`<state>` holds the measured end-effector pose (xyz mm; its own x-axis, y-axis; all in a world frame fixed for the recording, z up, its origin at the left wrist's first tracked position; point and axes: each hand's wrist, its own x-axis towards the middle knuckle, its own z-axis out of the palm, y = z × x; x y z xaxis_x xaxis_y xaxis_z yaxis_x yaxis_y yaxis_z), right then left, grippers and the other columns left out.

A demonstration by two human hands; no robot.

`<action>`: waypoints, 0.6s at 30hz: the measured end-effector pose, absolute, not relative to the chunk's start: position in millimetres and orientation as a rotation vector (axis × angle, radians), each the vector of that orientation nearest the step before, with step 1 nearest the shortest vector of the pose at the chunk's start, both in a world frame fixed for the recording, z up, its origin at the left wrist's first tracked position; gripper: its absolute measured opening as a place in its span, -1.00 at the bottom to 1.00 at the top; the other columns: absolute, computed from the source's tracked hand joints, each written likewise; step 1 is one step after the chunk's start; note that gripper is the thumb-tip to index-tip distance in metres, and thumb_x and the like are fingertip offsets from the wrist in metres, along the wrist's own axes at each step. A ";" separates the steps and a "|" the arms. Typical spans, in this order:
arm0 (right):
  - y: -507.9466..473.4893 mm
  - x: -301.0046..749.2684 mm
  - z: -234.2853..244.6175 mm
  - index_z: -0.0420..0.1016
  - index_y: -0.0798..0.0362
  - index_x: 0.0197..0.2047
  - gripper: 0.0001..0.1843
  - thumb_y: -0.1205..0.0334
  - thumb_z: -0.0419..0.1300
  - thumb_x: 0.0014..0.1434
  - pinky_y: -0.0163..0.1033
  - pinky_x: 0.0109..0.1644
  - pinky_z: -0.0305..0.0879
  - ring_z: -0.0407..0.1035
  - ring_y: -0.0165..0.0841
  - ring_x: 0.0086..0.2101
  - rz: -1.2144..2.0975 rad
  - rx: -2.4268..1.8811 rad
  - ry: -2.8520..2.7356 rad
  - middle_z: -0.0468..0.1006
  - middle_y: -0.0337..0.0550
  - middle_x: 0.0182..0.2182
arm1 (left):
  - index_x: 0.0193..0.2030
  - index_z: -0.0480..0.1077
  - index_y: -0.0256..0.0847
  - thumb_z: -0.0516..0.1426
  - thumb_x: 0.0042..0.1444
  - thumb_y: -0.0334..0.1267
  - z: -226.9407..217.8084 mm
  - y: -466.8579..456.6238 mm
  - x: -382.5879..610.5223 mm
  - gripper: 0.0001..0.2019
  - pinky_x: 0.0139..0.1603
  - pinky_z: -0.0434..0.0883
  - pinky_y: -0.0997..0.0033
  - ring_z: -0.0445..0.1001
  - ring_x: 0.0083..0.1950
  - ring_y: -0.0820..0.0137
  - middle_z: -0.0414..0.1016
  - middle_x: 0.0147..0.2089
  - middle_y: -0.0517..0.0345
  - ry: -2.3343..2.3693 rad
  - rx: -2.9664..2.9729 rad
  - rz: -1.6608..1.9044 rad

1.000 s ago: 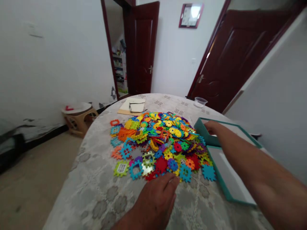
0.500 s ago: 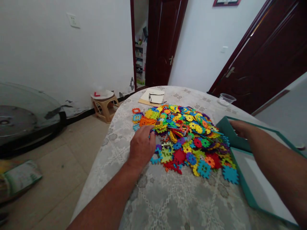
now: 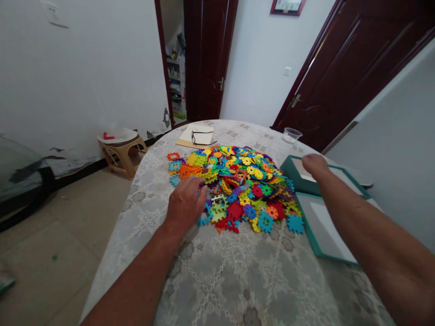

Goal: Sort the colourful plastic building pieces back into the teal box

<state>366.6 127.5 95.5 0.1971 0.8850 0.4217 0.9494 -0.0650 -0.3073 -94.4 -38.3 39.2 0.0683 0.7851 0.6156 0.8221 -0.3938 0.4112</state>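
Note:
A wide heap of colourful plastic interlocking pieces, gear-shaped discs and notched squares, lies on the table. At its near left edge is my left hand, fingers curled and thumb close to the forefinger. Whatever those fingers hold is hidden behind the hand. To the right stands an open green box with a pale inside. My right hand is over its far compartment, back of the hand towards me, its fingers out of sight.
Black-framed glasses lie on a cream notebook behind the heap. A clear plastic tub sits near the table's far right edge. On the floor at left is a beige stool. A patterned cloth covers the round table.
My view has turned rightward, so the table appears farther left. My right hand has risen slightly at the box. My left hand keeps its place by the heap.

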 end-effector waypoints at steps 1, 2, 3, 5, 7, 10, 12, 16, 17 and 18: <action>117.6 360.6 102.2 0.67 0.27 -0.16 -0.61 0.24 0.04 0.30 -0.07 -0.10 0.32 0.53 -0.11 -0.18 -0.197 -1.991 -1.639 0.65 0.38 -0.16 | -0.02 0.51 -0.22 0.10 0.39 -0.28 39.3 -41.3 -89.9 -0.83 0.19 0.49 0.10 0.57 0.06 0.17 0.64 -0.02 -0.05 -1.634 -2.326 -1.240; 103.7 351.6 108.7 0.66 0.23 -0.04 -0.60 0.23 0.05 0.30 -0.08 -0.05 0.33 0.53 -0.09 -0.12 -0.215 -1.993 -1.608 0.66 0.30 -0.10 | -0.01 0.51 -0.22 0.10 0.40 -0.28 39.2 -45.0 -84.6 -0.83 0.19 0.49 0.11 0.57 0.05 0.18 0.64 -0.02 -0.05 -1.566 -2.388 -1.227; 85.8 340.2 114.2 0.65 0.16 0.04 -0.59 0.19 0.06 0.32 -0.11 -0.02 0.35 0.53 -0.11 -0.11 -0.207 -1.931 -1.634 0.67 0.18 -0.08 | -0.01 0.50 -0.22 0.10 0.40 -0.28 39.0 -49.2 -78.6 -0.83 0.17 0.48 0.11 0.56 0.05 0.18 0.64 -0.01 -0.05 -1.505 -2.446 -1.210; 40.9 312.5 119.0 0.65 0.05 0.06 -0.61 0.08 0.12 0.33 -0.13 -0.05 0.38 0.53 -0.15 -0.18 -0.003 -1.804 -1.869 0.69 0.02 -0.17 | 0.02 0.50 -0.22 0.11 0.40 -0.29 38.1 -58.6 -65.2 -0.83 0.18 0.47 0.10 0.55 0.06 0.18 0.63 0.00 -0.05 -1.417 -2.549 -1.157; -7.7 285.0 112.3 0.65 -0.05 0.04 -0.65 0.00 0.19 0.32 -0.13 -0.08 0.40 0.52 -0.17 -0.23 0.259 -1.701 -2.149 0.69 -0.07 -0.21 | 0.06 0.49 -0.20 0.15 0.37 -0.29 36.3 -67.9 -51.5 -0.81 0.21 0.45 0.07 0.52 0.09 0.16 0.61 0.03 -0.05 -1.383 -2.642 -1.050; -65.9 255.6 82.2 0.58 -0.08 0.14 -0.62 0.09 0.27 0.28 -0.06 0.11 0.39 0.50 -0.11 0.00 0.415 -1.547 -2.377 0.64 -0.01 0.05 | 0.18 0.46 -0.16 0.25 0.28 -0.28 31.4 -77.9 -34.5 -0.67 0.26 0.41 0.02 0.46 0.18 0.11 0.56 0.15 -0.06 -1.400 -2.731 -0.841; -88.9 243.8 57.4 0.52 -0.04 0.20 -0.58 0.14 0.26 0.29 -0.03 0.14 0.38 0.47 -0.06 0.09 0.286 -1.688 -2.330 0.56 0.05 0.15 | 0.25 0.44 -0.14 0.29 0.24 -0.28 27.3 -81.0 -26.9 -0.56 0.27 0.39 0.00 0.41 0.24 0.07 0.51 0.22 -0.07 -1.436 -2.732 -0.726; -110.1 224.5 23.5 0.43 0.00 0.23 -0.56 0.12 0.25 0.32 -0.05 0.08 0.41 0.45 -0.01 0.11 0.106 -1.889 -2.167 0.40 0.16 0.25 | 0.24 0.45 -0.13 0.27 0.26 -0.25 22.1 -81.4 -19.5 -0.59 0.24 0.36 0.00 0.39 0.24 0.04 0.50 0.22 -0.08 -1.482 -2.690 -0.603; -113.0 219.2 19.5 0.42 0.00 0.24 -0.55 0.13 0.25 0.32 -0.04 0.10 0.40 0.43 -0.01 0.13 0.100 -1.867 -2.150 0.39 0.17 0.25 | 0.21 0.47 -0.13 0.26 0.27 -0.24 21.8 -80.9 -18.7 -0.62 0.22 0.36 0.01 0.40 0.23 0.04 0.51 0.20 -0.09 -1.489 -2.676 -0.590; -115.5 213.7 17.0 0.40 0.00 0.24 -0.55 0.15 0.25 0.32 -0.03 0.13 0.39 0.42 -0.01 0.14 0.110 -1.828 -2.146 0.40 0.16 0.24 | 0.19 0.48 -0.13 0.25 0.28 -0.23 21.8 -80.3 -18.1 -0.65 0.20 0.36 0.01 0.40 0.22 0.03 0.52 0.18 -0.09 -1.493 -2.661 -0.579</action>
